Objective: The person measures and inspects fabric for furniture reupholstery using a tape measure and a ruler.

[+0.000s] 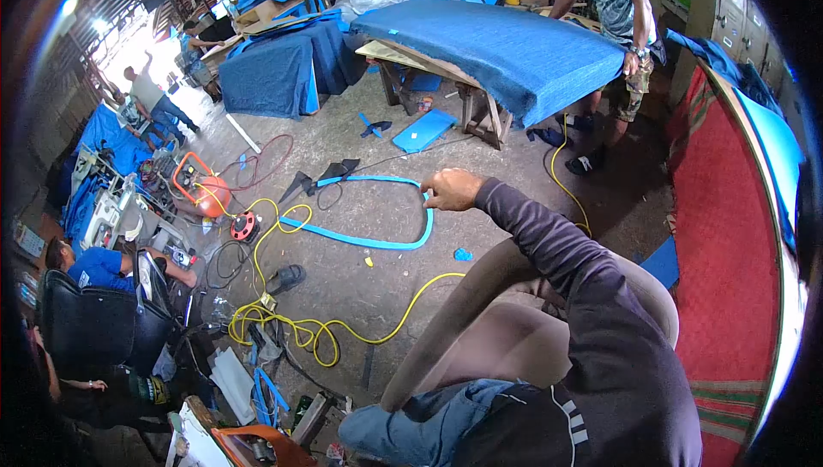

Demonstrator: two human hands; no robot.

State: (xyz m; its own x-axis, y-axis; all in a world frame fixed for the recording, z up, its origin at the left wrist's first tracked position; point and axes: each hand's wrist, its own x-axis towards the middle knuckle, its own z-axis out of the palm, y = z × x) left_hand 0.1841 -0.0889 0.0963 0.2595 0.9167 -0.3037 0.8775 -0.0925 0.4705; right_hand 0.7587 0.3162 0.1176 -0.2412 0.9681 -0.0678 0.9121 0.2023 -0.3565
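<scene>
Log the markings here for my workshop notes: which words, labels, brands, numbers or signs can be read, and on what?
None legible.
Blue shirt: white print, too small.
Lockers: small labels, too small.
Dark top: white bars, no readable letters.

Open floor (390, 283) lay inside the curve of the blue strip (377, 246) and between it and the yellow cord (437, 278); coils and a sandal (285, 278) cluttered the left, and a blue-covered panel (506, 47) blocked the far side.

Blue strip (377, 246), perhaps foam, U-shaped over the floor (411, 283)
</scene>
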